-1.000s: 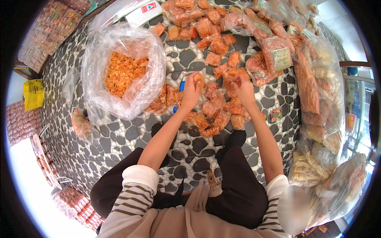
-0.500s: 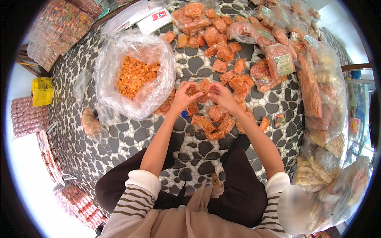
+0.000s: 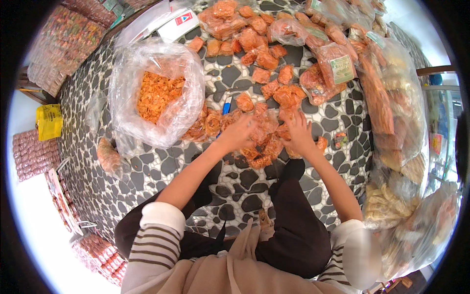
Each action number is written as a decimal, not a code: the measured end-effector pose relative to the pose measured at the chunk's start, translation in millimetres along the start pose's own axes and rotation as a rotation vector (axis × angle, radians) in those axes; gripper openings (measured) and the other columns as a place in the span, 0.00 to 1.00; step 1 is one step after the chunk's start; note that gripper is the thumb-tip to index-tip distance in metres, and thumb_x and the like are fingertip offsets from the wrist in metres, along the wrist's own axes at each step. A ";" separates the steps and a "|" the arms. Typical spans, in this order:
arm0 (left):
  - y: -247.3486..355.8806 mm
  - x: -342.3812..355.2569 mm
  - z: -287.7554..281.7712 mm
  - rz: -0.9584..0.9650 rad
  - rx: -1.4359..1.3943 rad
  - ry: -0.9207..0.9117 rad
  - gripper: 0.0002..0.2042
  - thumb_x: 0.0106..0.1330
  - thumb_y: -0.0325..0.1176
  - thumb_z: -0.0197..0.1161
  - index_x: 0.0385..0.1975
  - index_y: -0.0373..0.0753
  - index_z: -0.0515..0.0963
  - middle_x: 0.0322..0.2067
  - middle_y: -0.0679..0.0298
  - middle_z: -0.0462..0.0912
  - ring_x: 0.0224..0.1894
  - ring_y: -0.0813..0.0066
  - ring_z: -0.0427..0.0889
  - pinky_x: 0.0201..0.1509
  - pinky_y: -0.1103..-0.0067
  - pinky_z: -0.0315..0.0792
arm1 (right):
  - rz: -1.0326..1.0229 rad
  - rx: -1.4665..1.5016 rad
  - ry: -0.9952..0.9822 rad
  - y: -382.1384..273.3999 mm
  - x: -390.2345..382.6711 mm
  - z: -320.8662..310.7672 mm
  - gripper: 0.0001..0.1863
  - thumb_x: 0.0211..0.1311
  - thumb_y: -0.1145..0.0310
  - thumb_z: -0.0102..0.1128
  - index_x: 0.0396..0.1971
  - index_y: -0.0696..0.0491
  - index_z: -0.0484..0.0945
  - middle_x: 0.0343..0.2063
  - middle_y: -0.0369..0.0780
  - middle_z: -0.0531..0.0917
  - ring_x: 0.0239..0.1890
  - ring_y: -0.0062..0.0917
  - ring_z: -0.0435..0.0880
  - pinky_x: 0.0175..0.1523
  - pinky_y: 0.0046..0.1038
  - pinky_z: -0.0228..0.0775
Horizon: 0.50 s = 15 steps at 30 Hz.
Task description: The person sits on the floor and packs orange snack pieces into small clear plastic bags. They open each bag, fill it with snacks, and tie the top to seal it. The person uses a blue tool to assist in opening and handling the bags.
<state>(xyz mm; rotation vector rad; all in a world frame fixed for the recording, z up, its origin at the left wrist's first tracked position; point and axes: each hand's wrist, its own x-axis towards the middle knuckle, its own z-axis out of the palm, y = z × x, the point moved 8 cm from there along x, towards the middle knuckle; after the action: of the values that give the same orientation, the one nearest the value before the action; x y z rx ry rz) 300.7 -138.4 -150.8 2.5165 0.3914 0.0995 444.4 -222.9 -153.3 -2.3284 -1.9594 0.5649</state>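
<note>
My left hand point(image 3: 240, 131) is over the cluster of small orange packets point(image 3: 268, 146) on the floor, its fingers blurred among them. My right hand point(image 3: 297, 131) has its fingers apart, resting on packets at the cluster's right side. A blue object point(image 3: 227, 106) lies just above my left hand. A large open clear bag point(image 3: 122, 98) of orange flakes point(image 3: 155, 100) stands to the left. More loose packets point(image 3: 262, 76) lie beyond my hands.
Full bags of packets point(image 3: 333, 68) line the far right side, along with long bags point(image 3: 391, 122) and paler bags point(image 3: 387, 206). A white device point(image 3: 176, 28) is at the back. A yellow bag point(image 3: 48, 121), stacked packs point(image 3: 63, 44) and a small filled bag point(image 3: 108, 157) are leftward.
My hands came together around a packet half a second ago; now they are apart and lower on the cluster, the left over packets, the right moved outward. The blue object shows again.
</note>
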 end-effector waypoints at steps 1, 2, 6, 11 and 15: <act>15.4 -4.7 15.2 0.111 0.004 -0.124 0.33 0.43 0.36 0.68 0.53 0.42 0.62 0.55 0.51 0.59 0.57 0.52 0.60 0.62 0.65 0.56 | 0.006 -0.066 -0.043 1.4 -12.3 6.8 0.48 0.38 0.60 0.71 0.62 0.36 0.52 0.62 0.45 0.50 0.61 0.50 0.52 0.53 0.61 0.56; 20.3 -10.9 24.5 0.124 0.134 -0.170 0.36 0.43 0.37 0.68 0.55 0.44 0.59 0.57 0.52 0.58 0.59 0.52 0.59 0.63 0.64 0.53 | 0.032 -0.065 -0.049 4.0 -19.8 11.9 0.50 0.37 0.59 0.72 0.62 0.35 0.51 0.62 0.45 0.50 0.62 0.50 0.51 0.52 0.62 0.55; 15.0 -25.6 59.8 0.062 0.523 -0.259 0.44 0.45 0.42 0.67 0.64 0.50 0.50 0.62 0.53 0.52 0.62 0.55 0.56 0.67 0.60 0.44 | 0.162 -0.076 0.010 15.6 -27.1 32.0 0.51 0.34 0.61 0.73 0.61 0.35 0.52 0.60 0.44 0.53 0.58 0.46 0.58 0.48 0.56 0.64; 6.3 -6.1 72.7 -0.068 0.585 -0.099 0.39 0.48 0.37 0.65 0.61 0.41 0.54 0.61 0.54 0.54 0.58 0.60 0.60 0.65 0.62 0.49 | 0.166 -0.032 0.035 38.1 -3.0 41.9 0.40 0.42 0.70 0.66 0.58 0.41 0.56 0.50 0.41 0.66 0.47 0.38 0.70 0.42 0.43 0.72; 2.4 24.5 68.1 -0.188 0.479 -0.038 0.38 0.46 0.38 0.67 0.59 0.40 0.57 0.58 0.58 0.58 0.55 0.64 0.64 0.62 0.64 0.54 | 0.195 0.179 0.084 61.1 17.2 30.9 0.34 0.46 0.76 0.61 0.54 0.49 0.57 0.47 0.44 0.67 0.47 0.41 0.70 0.43 0.38 0.71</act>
<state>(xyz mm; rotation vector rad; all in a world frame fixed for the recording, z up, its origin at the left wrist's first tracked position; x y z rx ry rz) 335.3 -169.8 -206.0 2.9250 0.7032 -0.1322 494.9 -224.5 -202.6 -2.4019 -1.5861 0.6151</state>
